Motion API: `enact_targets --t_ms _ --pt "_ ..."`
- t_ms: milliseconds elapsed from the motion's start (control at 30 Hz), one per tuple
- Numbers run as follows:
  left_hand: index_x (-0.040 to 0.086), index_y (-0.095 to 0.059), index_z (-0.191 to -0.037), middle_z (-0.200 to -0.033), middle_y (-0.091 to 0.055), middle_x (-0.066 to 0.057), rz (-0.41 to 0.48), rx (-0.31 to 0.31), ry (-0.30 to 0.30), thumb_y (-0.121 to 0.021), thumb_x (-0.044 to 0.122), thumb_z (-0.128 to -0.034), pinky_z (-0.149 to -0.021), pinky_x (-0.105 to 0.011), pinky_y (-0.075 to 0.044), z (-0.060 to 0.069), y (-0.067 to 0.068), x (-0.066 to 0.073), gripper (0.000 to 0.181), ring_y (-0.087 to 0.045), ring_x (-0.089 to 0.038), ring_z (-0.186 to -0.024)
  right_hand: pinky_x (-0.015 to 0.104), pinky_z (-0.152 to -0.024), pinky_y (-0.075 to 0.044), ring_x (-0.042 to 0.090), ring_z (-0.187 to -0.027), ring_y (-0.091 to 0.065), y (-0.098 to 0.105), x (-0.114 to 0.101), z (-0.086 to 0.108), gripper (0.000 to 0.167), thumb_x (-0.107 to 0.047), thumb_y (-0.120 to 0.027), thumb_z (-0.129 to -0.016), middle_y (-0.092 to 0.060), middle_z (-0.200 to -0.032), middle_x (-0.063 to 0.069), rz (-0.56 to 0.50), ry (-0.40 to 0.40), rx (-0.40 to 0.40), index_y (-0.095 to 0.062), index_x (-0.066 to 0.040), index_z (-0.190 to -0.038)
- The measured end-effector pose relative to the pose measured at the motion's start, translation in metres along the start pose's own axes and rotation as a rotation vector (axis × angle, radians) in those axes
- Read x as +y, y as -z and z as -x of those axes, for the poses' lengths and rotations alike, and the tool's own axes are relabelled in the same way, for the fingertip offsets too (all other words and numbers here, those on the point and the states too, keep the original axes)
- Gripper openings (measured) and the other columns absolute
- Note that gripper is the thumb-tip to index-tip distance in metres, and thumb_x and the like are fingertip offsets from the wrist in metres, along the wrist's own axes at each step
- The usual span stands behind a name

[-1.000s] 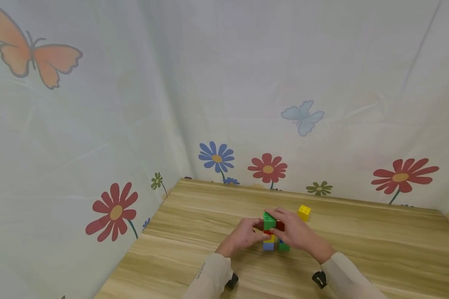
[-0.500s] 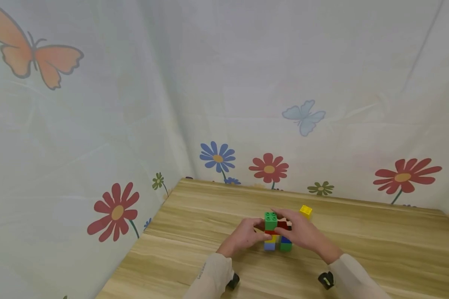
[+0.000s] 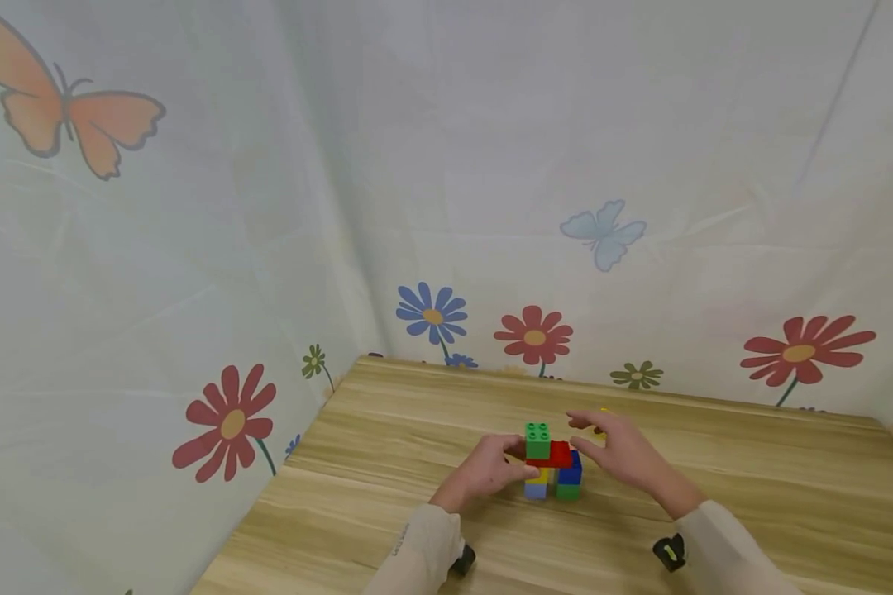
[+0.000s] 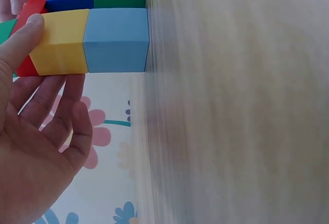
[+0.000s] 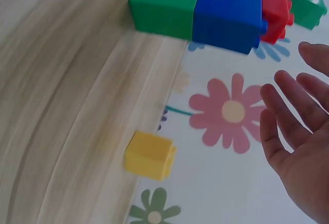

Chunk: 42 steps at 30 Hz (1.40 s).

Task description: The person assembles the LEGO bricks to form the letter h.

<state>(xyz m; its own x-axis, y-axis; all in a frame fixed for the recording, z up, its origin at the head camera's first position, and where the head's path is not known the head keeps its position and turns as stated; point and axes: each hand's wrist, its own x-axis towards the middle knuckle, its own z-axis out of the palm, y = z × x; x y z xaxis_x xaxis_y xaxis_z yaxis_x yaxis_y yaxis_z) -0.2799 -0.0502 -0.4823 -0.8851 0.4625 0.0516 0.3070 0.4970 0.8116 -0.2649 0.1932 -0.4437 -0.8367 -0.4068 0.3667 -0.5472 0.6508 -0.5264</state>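
Observation:
A small arch of toy building bricks stands upright on the table. Its left column has a light blue brick (image 4: pixel 117 40) at the bottom and a yellow brick (image 4: pixel 60 41) above. On the right, a dark blue brick (image 3: pixel 570 473) sits on a green one (image 3: pixel 568 492). A red brick (image 3: pixel 561 454) bridges both columns, with another green brick (image 3: pixel 537 442) on its left end. My left hand (image 3: pixel 487 469) grips the left column, thumb near the yellow-red joint, fingers on the far side. Just right of the arch, my right hand (image 3: pixel 621 450) hovers with spread fingers, holding nothing.
A loose yellow brick (image 5: pixel 149 154) lies on the table behind my right hand, mostly hidden by it in the head view. The wood-patterned table (image 3: pixel 387 413) meets a flowered cloth wall (image 3: pixel 446 207) at the back and left.
My right hand has let go of the top green brick area and drawn away to the right, uncovering the red brick. The left hand keeps its hold in about the same place.

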Motion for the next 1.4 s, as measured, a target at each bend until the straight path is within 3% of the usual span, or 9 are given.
enact_targets --t_ms 233,367,767,1400 --pt "0.023 -0.067 -0.111 -0.097 -0.063 0.014 0.003 -0.002 -0.010 -0.072 0.034 -0.0835 -0.081 -0.025 -0.046 0.000 -0.001 0.000 0.031 -0.056 -0.004 -0.092 0.051 -0.087 -0.046 0.035 -0.104 -0.057 0.007 0.030 -0.003 0.038 -0.014 -0.066 -0.089 -0.061 -0.117 0.017 0.052 -0.083 0.035 -0.058 0.000 -0.124" --pt "0.021 -0.067 -0.112 -0.098 -0.063 0.014 0.011 -0.002 -0.013 -0.072 0.033 -0.0836 -0.081 -0.026 -0.046 0.000 -0.001 0.000 0.031 -0.056 -0.004 -0.092 0.053 -0.085 -0.047 0.038 -0.102 -0.056 0.008 0.044 -0.004 0.038 -0.010 -0.068 -0.086 -0.058 -0.118 0.021 0.101 -0.092 0.055 -0.059 0.003 -0.121" --pt "0.020 -0.067 -0.111 -0.096 -0.063 0.014 0.009 -0.009 -0.025 -0.072 0.033 -0.0843 -0.080 -0.024 -0.046 0.001 0.002 0.002 0.030 -0.056 -0.003 -0.090 0.059 -0.092 -0.038 0.046 -0.112 -0.049 0.002 0.067 -0.008 0.045 -0.007 -0.071 -0.083 -0.051 -0.126 0.028 0.134 -0.148 0.019 -0.056 0.006 -0.123" --pt "0.020 -0.067 -0.108 -0.095 -0.062 0.013 0.028 -0.012 -0.028 -0.073 0.030 -0.0841 -0.079 -0.024 -0.047 0.000 0.000 -0.001 0.026 -0.055 -0.004 -0.087 0.054 -0.086 -0.045 0.044 -0.105 -0.053 -0.008 0.089 -0.009 0.048 -0.001 -0.066 -0.085 -0.050 -0.127 0.030 -0.043 -0.234 -0.021 -0.049 0.008 -0.129"
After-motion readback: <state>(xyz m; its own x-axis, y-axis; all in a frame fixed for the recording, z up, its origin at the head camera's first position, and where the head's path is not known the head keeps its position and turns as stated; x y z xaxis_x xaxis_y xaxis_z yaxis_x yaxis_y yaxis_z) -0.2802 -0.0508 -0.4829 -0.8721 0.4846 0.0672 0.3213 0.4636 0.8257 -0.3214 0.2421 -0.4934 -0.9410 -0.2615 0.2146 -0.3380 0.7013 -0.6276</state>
